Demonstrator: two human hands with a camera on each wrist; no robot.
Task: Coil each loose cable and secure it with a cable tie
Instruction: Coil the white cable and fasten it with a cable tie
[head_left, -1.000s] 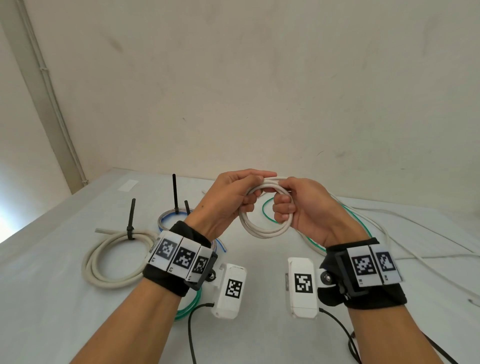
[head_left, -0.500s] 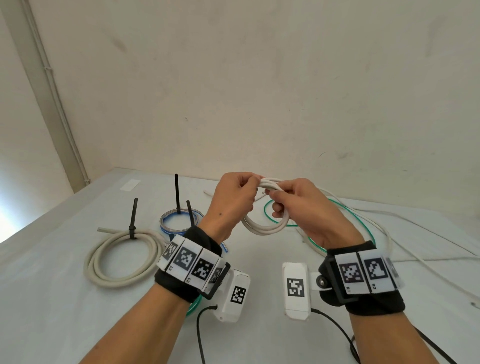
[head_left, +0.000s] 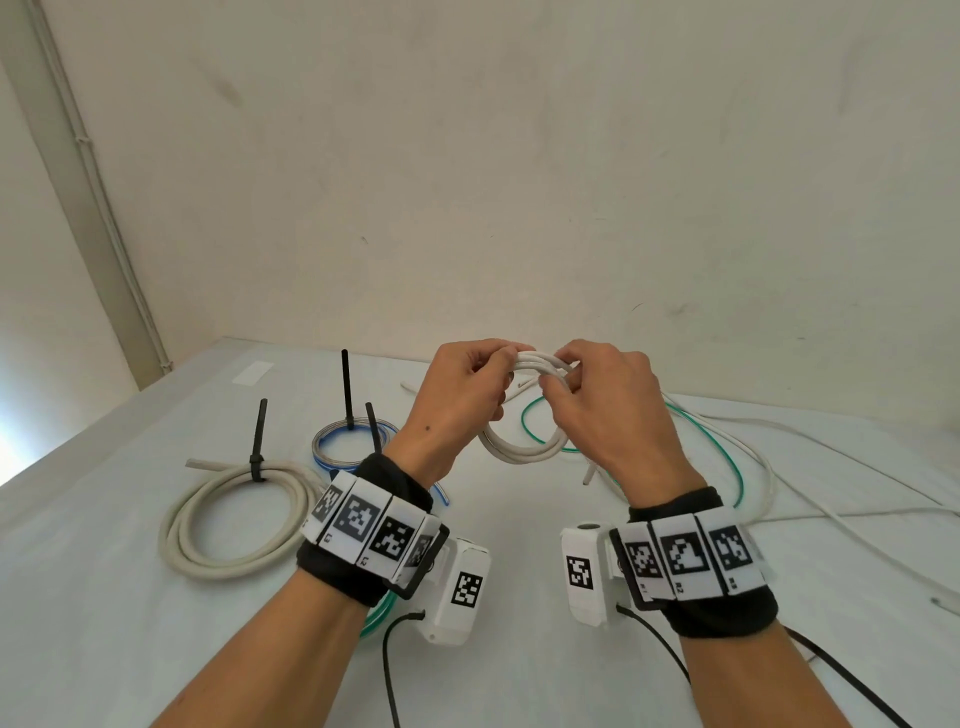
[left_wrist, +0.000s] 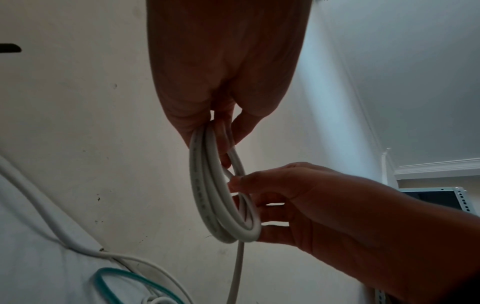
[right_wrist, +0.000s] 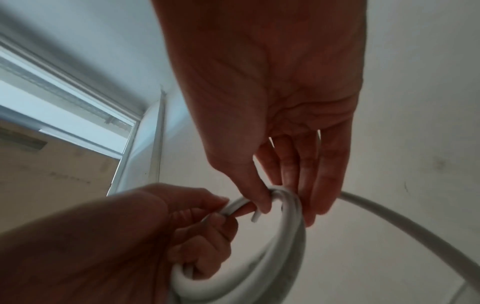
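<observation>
A small coil of white cable (head_left: 524, 453) hangs in the air above the table, held at its top by both hands. My left hand (head_left: 498, 374) grips the top left of the coil with curled fingers (left_wrist: 207, 131). My right hand (head_left: 558, 379) pinches the top right between thumb and fingers (right_wrist: 262, 203). In the left wrist view the coil (left_wrist: 223, 205) shows about three loops, with a tail dropping below it. A cut cable end (right_wrist: 255, 218) sticks out beside my right thumb. No cable tie is on this coil.
On the white table (head_left: 104, 597) lie a thick beige coil (head_left: 182, 540) with a black tie (head_left: 258, 441) and a blue-grey coil (head_left: 322, 441) with upright ties. Loose green cable (head_left: 722, 452) and white cable (head_left: 779, 431) sprawl at the right. The wall stands close behind.
My right hand has shifted from the coil's right side up to its top, close to my left hand. Both hands rose slightly, and the coil now hangs below them.
</observation>
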